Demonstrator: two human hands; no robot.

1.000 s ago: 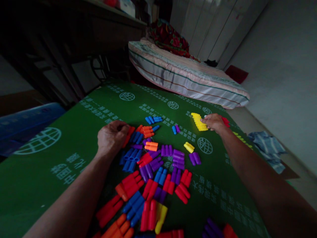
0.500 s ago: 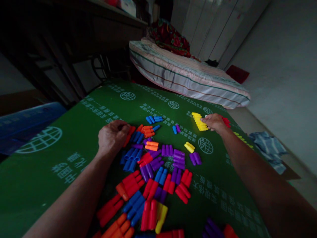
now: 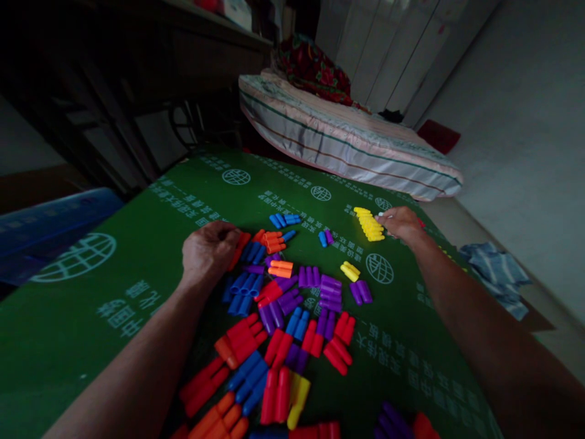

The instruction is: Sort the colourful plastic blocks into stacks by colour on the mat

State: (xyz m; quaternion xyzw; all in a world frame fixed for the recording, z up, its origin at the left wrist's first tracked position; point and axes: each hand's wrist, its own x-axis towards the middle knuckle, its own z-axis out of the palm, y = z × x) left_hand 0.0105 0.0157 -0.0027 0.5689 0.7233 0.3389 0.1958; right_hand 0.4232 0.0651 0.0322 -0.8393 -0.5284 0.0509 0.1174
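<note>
Drawing slightly to the right over the last half second, my right hand (image 3: 398, 223) had uncovered the near-right edge of the row of small, bright yellow, plastic-looking cylinders (image 3: 369, 225), and now hid more of the glossy red plastic-looking pieces (image 3: 421, 224) beyond it. I judged that the row lay free of my fingers, which were just beside it; whether they pinched anything, I couldn't tell. The row lay toward the far right of the green printed board (image 3: 297, 195), its long axis slanting from far left to near right, each cylinder lying roughly crosswise; which ends tapered was too small to make out. My left hand (image 3: 208, 250) had stayed put, fingers curled against some orange-red plastic-looking tubes (image 3: 238, 250), though I couldn't tell whether it gripped them.
</note>
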